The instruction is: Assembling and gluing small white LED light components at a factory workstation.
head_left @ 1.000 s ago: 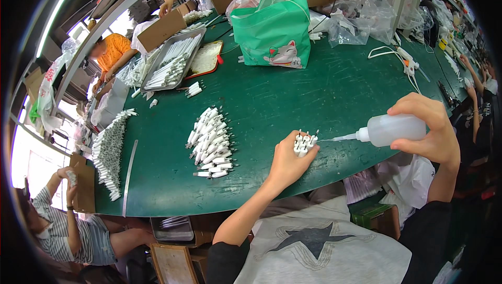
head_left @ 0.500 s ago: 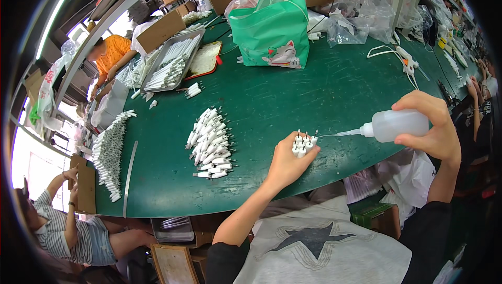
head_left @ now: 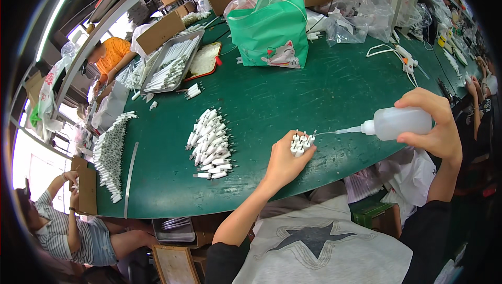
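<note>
Open desk (head_left: pixel 266 101) beyond, edge (head_left: pixel 342 178) nearby; clasping perhaps seven white cylinders (head_left: pixel 300 145) in left grip (head_left: pixel 285 162), one bottle (head_left: pixel 400 123) in right grip (head_left: pixel 436 119).

On your table (head_left: pixel 256 103), a parts pile (head_left: pixel 212 147) lies left of your left hand (head_left: pixel 286 162); a tray (head_left: pixel 193 49) sits behind, left of a bag (head_left: pixel 264 30).

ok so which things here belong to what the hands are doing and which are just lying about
Likely in use:
bunch of white pieces in the left hand
squeeze bottle in the right hand
perhaps the similar white pile

Seemingly just lying about:
green bag
clear plastic bags
flat metal strip
</note>
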